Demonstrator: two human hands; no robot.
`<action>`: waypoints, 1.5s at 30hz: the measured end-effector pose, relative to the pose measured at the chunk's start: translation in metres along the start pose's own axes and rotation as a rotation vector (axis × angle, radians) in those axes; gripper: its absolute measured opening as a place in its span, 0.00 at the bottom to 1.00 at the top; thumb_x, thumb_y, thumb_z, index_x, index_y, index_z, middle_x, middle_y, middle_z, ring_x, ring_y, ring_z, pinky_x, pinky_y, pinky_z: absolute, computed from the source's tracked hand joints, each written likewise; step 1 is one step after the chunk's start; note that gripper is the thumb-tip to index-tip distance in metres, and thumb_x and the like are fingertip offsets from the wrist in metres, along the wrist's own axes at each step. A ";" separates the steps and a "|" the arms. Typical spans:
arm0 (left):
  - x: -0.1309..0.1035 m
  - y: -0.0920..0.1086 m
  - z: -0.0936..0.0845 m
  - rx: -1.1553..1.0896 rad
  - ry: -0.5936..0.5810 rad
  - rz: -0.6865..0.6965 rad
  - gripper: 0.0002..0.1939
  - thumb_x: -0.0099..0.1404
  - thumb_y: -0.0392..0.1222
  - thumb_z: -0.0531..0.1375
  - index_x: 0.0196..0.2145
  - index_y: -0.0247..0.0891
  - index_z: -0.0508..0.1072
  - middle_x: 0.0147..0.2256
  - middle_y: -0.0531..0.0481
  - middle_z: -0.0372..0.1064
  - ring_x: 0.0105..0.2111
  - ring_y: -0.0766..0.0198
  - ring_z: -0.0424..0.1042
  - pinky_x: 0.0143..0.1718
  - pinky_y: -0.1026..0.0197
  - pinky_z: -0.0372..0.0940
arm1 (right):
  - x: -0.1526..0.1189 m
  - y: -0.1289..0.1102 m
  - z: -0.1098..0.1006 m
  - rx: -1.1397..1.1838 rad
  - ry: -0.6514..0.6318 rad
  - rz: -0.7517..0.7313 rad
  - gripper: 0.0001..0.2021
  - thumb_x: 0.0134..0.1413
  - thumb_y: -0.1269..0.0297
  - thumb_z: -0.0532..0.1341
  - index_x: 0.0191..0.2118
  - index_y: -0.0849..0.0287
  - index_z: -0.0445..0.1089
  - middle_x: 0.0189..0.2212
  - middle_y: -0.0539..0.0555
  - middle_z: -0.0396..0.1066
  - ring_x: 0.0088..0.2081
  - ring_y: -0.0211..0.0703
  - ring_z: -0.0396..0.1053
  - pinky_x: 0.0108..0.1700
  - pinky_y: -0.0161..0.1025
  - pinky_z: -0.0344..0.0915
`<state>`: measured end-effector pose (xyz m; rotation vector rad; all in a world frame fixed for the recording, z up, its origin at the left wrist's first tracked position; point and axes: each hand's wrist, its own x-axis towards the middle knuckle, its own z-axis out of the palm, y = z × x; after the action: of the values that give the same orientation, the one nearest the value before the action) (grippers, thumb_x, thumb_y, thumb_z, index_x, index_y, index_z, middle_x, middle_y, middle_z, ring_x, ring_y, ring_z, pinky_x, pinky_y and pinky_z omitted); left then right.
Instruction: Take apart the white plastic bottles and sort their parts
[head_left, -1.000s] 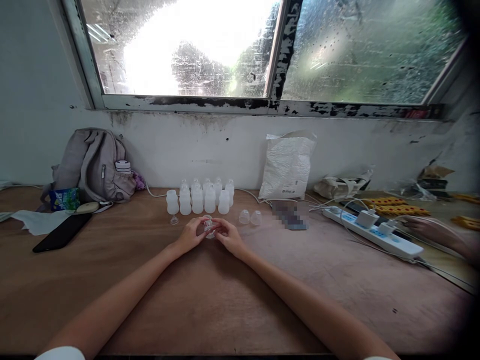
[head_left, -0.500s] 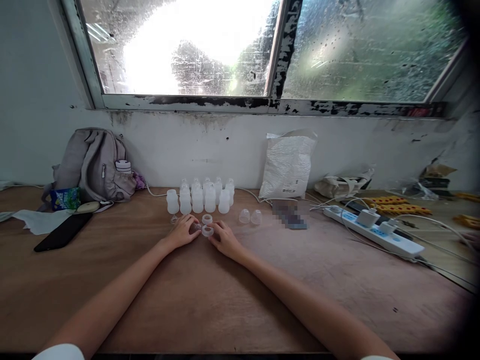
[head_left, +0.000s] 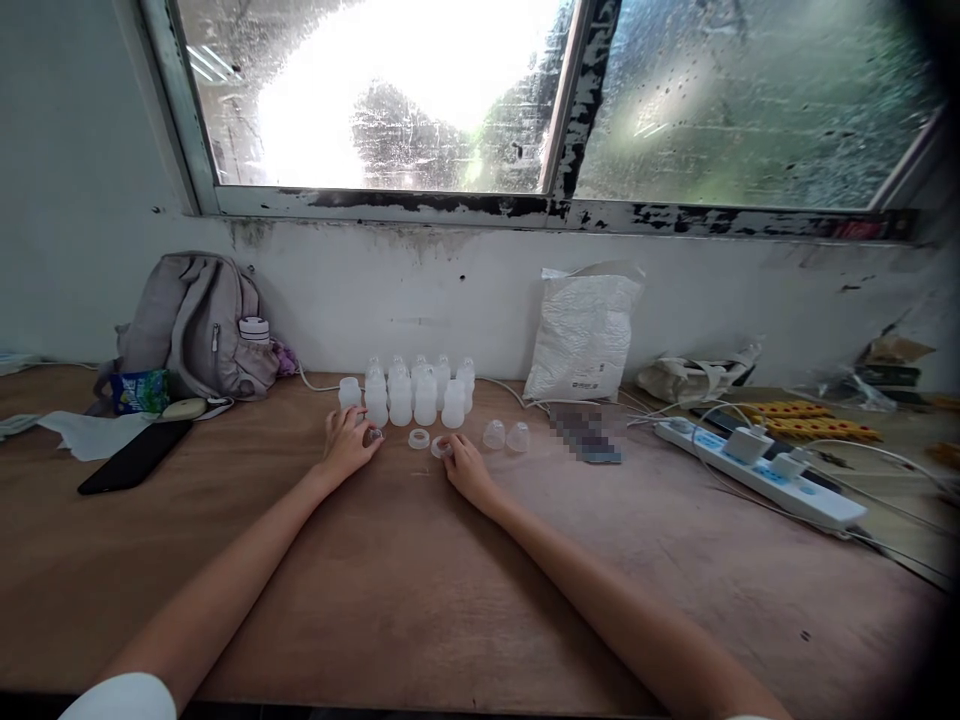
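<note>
White bottles (head_left: pixel 425 398) stand upright on the brown table (head_left: pixel 412 610), long axes vertical, 5 along the front and more behind. The left hand (head_left: pixel 348 445) and right hand (head_left: pixel 466 468), together 1.0 s ago, are now apart. Near the right hand, 2 domed caps (head_left: pixel 494 436) sit rounded end up. Of 2 rings, 1 flat ring (head_left: pixel 419 447) lies between the hands, opening upward; the right fingers narrowly pinch the held ring (head_left: pixel 436 449). The left fingertips hold a clear piece (head_left: pixel 373 436), its direction too small to tell.
</note>
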<state>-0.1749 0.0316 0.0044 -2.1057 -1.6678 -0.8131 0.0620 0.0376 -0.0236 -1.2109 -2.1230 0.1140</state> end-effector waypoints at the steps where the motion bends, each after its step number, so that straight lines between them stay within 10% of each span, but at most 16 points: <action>1: 0.000 -0.002 0.002 0.018 -0.019 -0.009 0.10 0.54 0.49 0.57 0.31 0.42 0.71 0.46 0.44 0.61 0.52 0.50 0.52 0.52 0.45 0.41 | 0.003 0.002 0.001 -0.008 -0.003 0.005 0.10 0.48 0.77 0.51 0.38 0.62 0.62 0.37 0.58 0.64 0.39 0.43 0.62 0.42 0.38 0.59; 45: -0.007 -0.006 0.007 0.052 -0.056 -0.136 0.10 0.54 0.46 0.54 0.28 0.39 0.70 0.45 0.41 0.61 0.48 0.49 0.55 0.50 0.43 0.41 | 0.009 0.000 0.001 -0.083 -0.027 -0.085 0.13 0.46 0.79 0.49 0.39 0.62 0.60 0.39 0.59 0.61 0.42 0.44 0.60 0.44 0.39 0.58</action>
<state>-0.1799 0.0323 -0.0059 -2.0161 -1.8576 -0.7474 0.0584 0.0455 -0.0196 -1.1706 -2.2184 0.0040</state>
